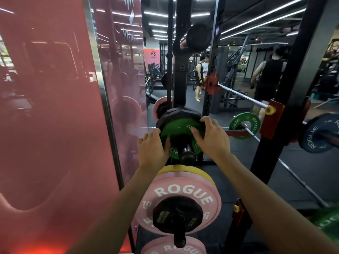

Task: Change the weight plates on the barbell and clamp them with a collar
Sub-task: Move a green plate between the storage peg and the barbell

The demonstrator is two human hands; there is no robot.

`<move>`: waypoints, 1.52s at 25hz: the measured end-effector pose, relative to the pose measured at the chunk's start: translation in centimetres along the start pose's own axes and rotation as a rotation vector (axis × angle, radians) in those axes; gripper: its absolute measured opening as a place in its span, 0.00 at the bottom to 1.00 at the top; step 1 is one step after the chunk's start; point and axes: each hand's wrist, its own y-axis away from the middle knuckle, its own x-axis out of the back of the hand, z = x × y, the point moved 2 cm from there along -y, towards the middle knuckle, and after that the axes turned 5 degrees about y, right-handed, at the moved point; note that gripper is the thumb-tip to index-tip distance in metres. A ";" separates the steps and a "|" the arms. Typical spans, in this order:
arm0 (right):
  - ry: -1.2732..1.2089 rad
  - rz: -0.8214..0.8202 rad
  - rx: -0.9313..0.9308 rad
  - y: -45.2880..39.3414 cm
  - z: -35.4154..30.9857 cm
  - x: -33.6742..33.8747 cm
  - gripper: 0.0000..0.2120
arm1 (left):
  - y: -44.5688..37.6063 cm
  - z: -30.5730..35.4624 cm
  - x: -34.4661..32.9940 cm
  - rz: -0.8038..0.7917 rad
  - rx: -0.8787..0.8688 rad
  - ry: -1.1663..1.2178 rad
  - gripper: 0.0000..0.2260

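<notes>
A green weight plate [178,131] sits on a black storage peg [187,153] of the rack, in front of a black plate [178,111]. My left hand [152,147] grips the green plate's left edge and my right hand [211,138] grips its right edge. To the right, the barbell [245,97] rests in the rack's red hook, and a mirror shows its sleeve with a green plate [244,125]. A blue plate [319,133] hangs on the bar at the far right. No collar is visible.
Below my hands, a pink plate [181,191] with a small black plate [178,215] and a yellow plate behind hang on a lower peg. A black rack upright [286,99] stands right. A red glass wall fills the left. People stand in the background.
</notes>
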 end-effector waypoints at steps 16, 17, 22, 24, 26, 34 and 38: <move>0.098 -0.094 0.061 1.8 -0.3 1.2 0.25 | 0.9 0.2 1.9 -0.135 0.012 0.099 0.14; 0.094 -0.104 0.057 2.0 -0.4 1.2 0.25 | 0.9 0.3 1.9 -0.147 0.026 0.111 0.15; 0.026 -0.069 0.052 2.9 -0.6 1.8 0.19 | 1.7 0.2 2.7 -0.162 0.012 0.177 0.14; 0.030 -0.038 0.069 3.5 -0.6 2.5 0.17 | 2.3 0.4 3.3 -0.127 -0.013 0.181 0.14; 0.018 -0.020 0.091 4.2 -0.7 3.2 0.16 | 3.0 0.7 3.9 -0.101 -0.033 0.187 0.15; -0.008 -0.016 0.121 11.0 0.5 9.8 0.14 | 8.4 5.5 8.4 -0.029 -0.107 0.180 0.14; 0.003 0.059 0.051 15.1 4.1 17.1 0.13 | 10.7 12.9 9.7 -0.017 -0.181 0.235 0.13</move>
